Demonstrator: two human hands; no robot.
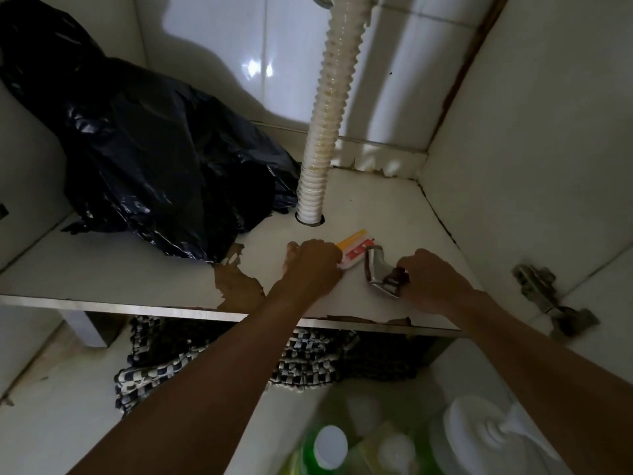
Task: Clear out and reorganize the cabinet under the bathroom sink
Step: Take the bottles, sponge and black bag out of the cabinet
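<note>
Both my hands reach into the cabinet under the sink. My left hand (pixel 313 267) is closed on a small white, red and yellow packet (pixel 354 250) lying on the white cabinet floor (pixel 154 269). My right hand (pixel 435 279) grips one end of a shiny chrome tap fitting (pixel 378 272), which rests on the floor just right of the packet. A big crumpled black plastic bag (pixel 161 159) fills the left back of the cabinet. The white ribbed drain hose (pixel 322 132) drops through a hole in the floor just behind my hands.
The floor's surface is peeled near the front edge (pixel 239 286). A door hinge (pixel 551 299) sticks out on the right wall. Outside, below the cabinet, lie a checked woven mat (pixel 205 358), a green bottle with a white cap (pixel 329 443) and white containers (pixel 479 437).
</note>
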